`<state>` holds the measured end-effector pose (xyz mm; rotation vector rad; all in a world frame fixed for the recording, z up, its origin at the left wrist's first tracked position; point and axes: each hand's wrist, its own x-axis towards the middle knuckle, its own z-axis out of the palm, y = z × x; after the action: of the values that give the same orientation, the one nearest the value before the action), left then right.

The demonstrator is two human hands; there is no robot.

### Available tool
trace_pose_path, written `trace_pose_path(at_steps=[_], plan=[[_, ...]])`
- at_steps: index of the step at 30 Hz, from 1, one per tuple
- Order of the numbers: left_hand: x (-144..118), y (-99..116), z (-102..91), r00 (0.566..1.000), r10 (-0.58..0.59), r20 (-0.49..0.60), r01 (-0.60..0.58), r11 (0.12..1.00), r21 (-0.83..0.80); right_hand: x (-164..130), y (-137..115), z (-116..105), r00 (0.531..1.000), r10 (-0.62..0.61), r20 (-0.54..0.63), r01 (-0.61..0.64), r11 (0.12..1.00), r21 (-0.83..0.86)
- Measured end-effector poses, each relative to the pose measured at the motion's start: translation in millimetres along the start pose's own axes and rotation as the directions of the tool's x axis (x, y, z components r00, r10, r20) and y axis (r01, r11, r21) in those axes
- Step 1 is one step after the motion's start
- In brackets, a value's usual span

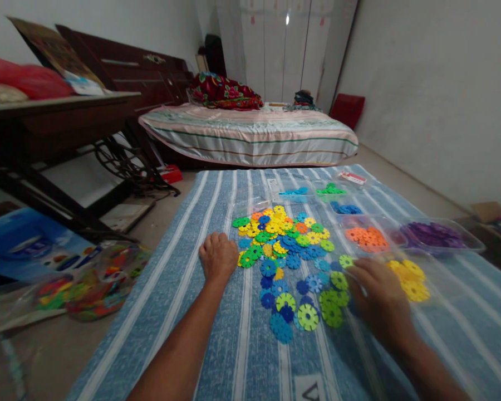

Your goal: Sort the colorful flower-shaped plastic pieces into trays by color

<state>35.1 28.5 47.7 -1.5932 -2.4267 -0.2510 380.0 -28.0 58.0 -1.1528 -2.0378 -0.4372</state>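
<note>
Left hand rests curled in a loose fist on the striped blue mat, holding nothing, just left of the mixed pile of snowflake discs. Right hand is blurred at the pile's right edge, beside the yellow discs; its fingers' grip cannot be told.

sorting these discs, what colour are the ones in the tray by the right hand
Yellow discs, beside the right hand; head view.
</note>
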Motion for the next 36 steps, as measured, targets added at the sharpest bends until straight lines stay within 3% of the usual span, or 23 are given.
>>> trace_pose_path(at_steps=[4, 6, 10, 13, 23, 26, 32, 36], plan=[[-1.1, 0.0, -0.6, 1.000, 0.000, -0.001, 0.000, 1.000, 0.017, 10.6, -51.8, 53.9, 0.977, -0.093, 0.190, 0.058, 0.982, 0.180], [-1.3, 0.1, -0.7, 1.000, -0.005, -0.004, 0.005, 1.000, 0.028, 20.3, -67.6, 72.3, 0.941, -0.118, 0.316, 0.046, 0.974, 0.224], [-0.5, -0.4, 1.2, 1.000, -0.005, -0.009, 0.005, 1.000, 0.027, 38.1, -78.3, 84.5, 0.847, -0.136, 0.513, 0.016, 0.973, 0.232], [-0.1, -0.8, 2.7, 1.000, -0.007, -0.009, 0.008, 1.000, 0.027, 43.7, -78.9, 83.5, 0.832, -0.130, 0.540, 0.019, 0.978, 0.206], [-0.2, -0.6, 3.3, 1.000, -0.001, -0.020, 0.002, 1.000, 0.026, 48.7, -74.6, 93.4, 0.827, -0.206, 0.523, 0.098, 0.969, 0.227], [0.1, -0.5, 3.1, 1.000, -0.006, -0.019, 0.007, 1.000, 0.022, 47.1, -75.1, 92.4, 0.848, -0.214, 0.485, 0.110, 0.966, 0.234], [0.3, -0.1, 1.6, 1.000, -0.007, -0.011, 0.008, 1.000, 0.024, 25.2, -72.9, 90.2, 0.947, -0.233, 0.222, 0.179, 0.954, 0.240], [-0.1, 0.1, 1.1, 1.000, -0.005, -0.007, 0.005, 1.000, 0.020, 12.9, -53.0, 68.1, 0.984, -0.173, 0.053, 0.158, 0.965, 0.210]])
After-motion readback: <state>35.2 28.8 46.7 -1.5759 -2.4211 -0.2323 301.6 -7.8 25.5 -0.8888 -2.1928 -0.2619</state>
